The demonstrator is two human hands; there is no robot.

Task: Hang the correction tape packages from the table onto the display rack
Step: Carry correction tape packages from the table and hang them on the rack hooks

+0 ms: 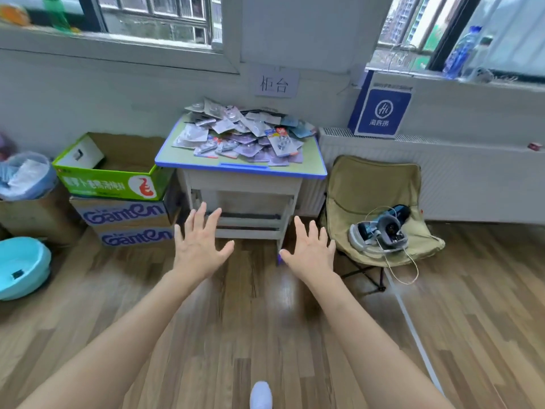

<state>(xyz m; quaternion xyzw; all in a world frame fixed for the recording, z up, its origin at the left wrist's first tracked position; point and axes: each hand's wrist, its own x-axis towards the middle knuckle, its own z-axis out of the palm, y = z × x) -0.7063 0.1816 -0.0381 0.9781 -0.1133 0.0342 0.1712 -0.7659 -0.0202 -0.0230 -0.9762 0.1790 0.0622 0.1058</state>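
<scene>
Nearest, the left hand [200, 246] and right hand [309, 249] are held out empty, fingers spread, well short of the table [241, 169] at twelve o'clock. The correction tape packages [244, 134] are heaped on its top. The approach is judged under way; a package must next be reached and pinched. No display rack is seen.

Soft window daylight, floor glare, warped edges
</scene>
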